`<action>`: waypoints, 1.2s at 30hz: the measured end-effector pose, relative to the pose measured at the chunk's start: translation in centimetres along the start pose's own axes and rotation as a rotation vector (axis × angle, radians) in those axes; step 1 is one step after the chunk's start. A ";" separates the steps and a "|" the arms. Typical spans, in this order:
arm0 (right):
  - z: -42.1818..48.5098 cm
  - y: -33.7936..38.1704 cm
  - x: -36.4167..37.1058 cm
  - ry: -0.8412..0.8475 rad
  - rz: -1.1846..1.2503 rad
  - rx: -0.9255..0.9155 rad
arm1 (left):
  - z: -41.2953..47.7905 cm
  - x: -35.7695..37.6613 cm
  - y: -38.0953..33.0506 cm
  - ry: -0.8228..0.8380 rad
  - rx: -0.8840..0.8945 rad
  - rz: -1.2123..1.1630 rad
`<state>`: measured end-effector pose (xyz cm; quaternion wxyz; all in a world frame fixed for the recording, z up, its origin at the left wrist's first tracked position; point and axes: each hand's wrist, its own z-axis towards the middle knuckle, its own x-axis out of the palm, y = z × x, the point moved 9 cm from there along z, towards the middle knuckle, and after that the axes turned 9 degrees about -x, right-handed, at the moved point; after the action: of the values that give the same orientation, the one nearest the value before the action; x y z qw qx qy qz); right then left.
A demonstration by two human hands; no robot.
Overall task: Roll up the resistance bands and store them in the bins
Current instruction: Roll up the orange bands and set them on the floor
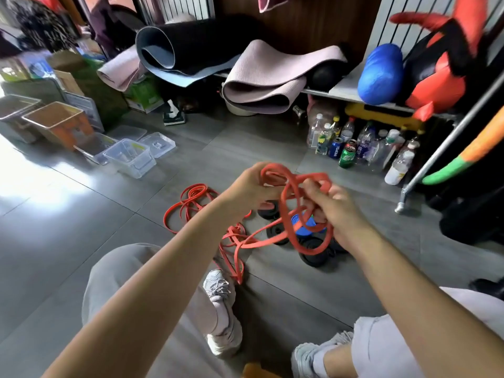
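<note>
The left hand (252, 184) and right hand (335, 211) each pinch loops of a red resistance band (274, 166) held above the floor (81, 214), its tail trailing down. It looks light, limp and rubbery, apt to tangle; I'd take one flat end to start the roll.

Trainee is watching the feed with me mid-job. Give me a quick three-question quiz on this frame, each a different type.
1. True or false: the left hand and the right hand both grip the band.
2. The clear bin stands: A) left of the hands; B) right of the hands; C) on the shelf.
3. Fill in: the loose red loops lie on the ____.
Key: 1 true; 2 A; 3 floor.
</note>
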<state>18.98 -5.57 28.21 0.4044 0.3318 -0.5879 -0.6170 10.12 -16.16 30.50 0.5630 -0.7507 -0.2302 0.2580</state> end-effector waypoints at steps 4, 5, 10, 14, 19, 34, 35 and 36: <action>1.1 2.9 -1.8 -0.062 -0.016 -0.059 | -1.5 -5.0 4.6 -0.271 -0.017 -0.331; 1.2 3.3 -1.8 -0.052 -0.021 -0.053 | -1.7 -5.5 5.9 -0.364 -0.018 -0.192; 0.3 6.5 1.4 0.108 0.067 -0.050 | 1.4 2.8 12.0 -0.059 0.038 0.757; 0.3 10.0 -1.1 -0.038 0.197 -0.103 | 3.5 4.3 16.5 -0.057 -0.089 0.694; 0.7 12.6 -5.7 -0.144 -0.116 -0.191 | 3.0 -1.0 20.5 -0.215 -0.329 0.726; 4.5 5.0 2.5 0.137 -0.783 -0.272 | 0.4 0.1 -7.8 0.042 0.163 0.658; 4.9 5.7 2.5 0.125 -0.758 -0.296 | 0.2 -0.9 -8.4 0.007 0.186 0.559; 5.3 6.3 2.4 0.116 -0.713 -0.306 | 0.1 -2.0 -8.5 -0.024 0.204 0.459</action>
<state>13.92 -5.15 35.06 0.2419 0.4853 -0.3132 -0.7797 8.08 -15.16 38.92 0.5596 -0.7196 -0.0331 0.4099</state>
